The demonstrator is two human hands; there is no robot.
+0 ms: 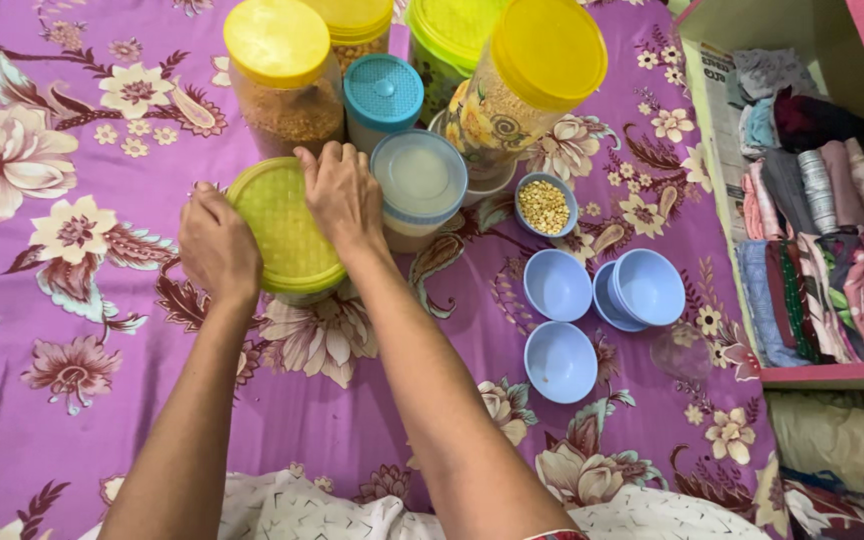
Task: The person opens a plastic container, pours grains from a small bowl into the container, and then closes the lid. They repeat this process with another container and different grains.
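Forearms nearest; left hand (217,245) and right hand (344,195) clasp green-lidded jar (285,228). Behind: five jars. Right: four blue bowls (557,284), one holding lentils.

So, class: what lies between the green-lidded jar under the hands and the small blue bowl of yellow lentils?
In the head view, a clear-lidded round container sits between the green-lidded jar and the bowl of lentils.

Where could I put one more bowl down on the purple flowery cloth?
Bare cloth lies open beside the left hand, and below the empty blue bowls. It is crowded around the jars, where both hands grip the green lid; the right hand sits there.
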